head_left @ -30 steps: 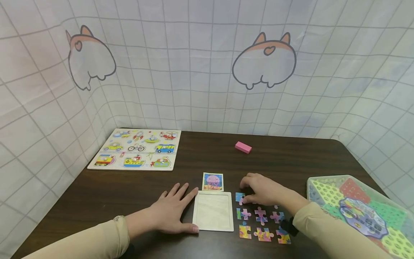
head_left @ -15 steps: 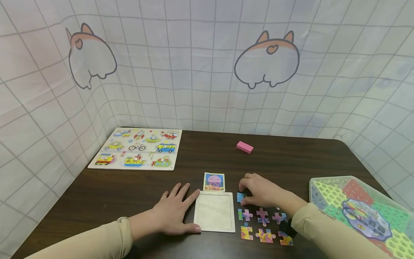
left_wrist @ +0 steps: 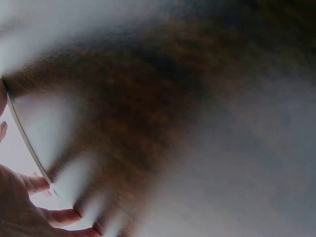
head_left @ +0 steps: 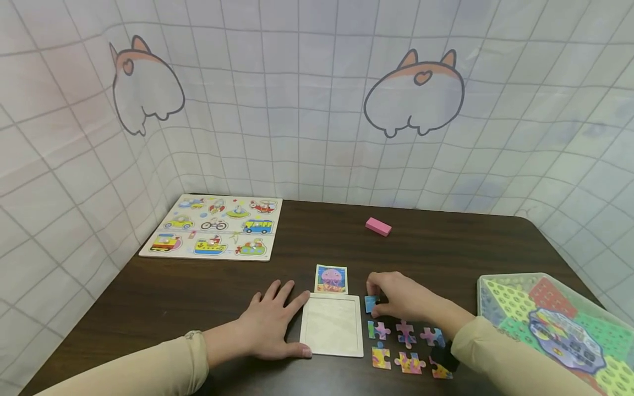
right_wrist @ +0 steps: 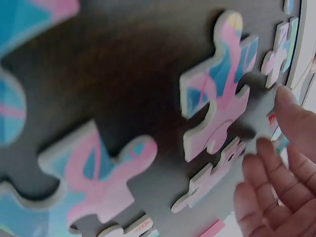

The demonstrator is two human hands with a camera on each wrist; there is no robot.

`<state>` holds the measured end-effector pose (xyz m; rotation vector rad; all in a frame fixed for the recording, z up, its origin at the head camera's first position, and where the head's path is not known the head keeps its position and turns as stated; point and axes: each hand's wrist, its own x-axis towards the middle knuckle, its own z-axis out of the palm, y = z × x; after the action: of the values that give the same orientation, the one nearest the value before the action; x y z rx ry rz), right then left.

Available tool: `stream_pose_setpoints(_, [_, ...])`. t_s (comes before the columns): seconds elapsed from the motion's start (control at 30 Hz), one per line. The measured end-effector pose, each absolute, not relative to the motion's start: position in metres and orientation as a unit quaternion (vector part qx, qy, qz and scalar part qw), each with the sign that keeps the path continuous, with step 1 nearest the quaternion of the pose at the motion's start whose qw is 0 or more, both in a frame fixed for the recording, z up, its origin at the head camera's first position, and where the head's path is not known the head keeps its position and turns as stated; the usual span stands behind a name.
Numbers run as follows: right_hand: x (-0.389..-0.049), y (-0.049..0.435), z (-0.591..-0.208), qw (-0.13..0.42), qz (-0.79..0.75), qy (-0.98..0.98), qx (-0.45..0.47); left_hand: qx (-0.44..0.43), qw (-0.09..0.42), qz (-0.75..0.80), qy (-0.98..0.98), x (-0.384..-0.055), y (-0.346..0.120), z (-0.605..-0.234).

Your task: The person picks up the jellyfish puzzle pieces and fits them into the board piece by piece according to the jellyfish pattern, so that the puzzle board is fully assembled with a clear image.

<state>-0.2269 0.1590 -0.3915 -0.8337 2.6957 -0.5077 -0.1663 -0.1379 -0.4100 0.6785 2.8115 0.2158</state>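
Observation:
My left hand lies with fingers spread on the dark table, its index fingertip and thumb at the left edge of a pale square puzzle tray. To the right of the tray, my right hand pinches a blue jigsaw piece between thumb and index finger, low over the table. Below that hand lie more jigsaw pieces in rows, among them a pink and blue piece and a yellow corner piece. Some top-row pieces are hidden under the hand in the head view; the right wrist view shows a pink-and-blue piece.
A jellyfish picture card touches the tray's far edge. A vehicle peg board lies at the back left, a pink block at the back. A clear box with coloured boards stands at the right. A patterned cloth hangs behind.
My right thumb and index finger have closed on the blue jigsaw piece. The left hand keeps its place at the tray, while the whole head view has shifted slightly.

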Motion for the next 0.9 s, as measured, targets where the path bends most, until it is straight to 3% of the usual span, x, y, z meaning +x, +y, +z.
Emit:
stream_pose_setpoints(0.2, [-0.228,0.161,-0.393,0.136,-0.253,0.902,-0.322,0.226,0.127,0.068,0.963,-0.166,-0.138,-0.412])
stream_pose_setpoints(0.47, [-0.228,0.145,-0.389,0.158,-0.336,0.878,-0.301,0.220,0.133,0.062,0.964,-0.166,-0.136,-0.412])
stream_pose_setpoints(0.9, [-0.223,0.106,-0.398,0.190,-0.386,0.885,-0.177,0.214,0.148,0.055,0.964,-0.167,-0.133,-0.410])
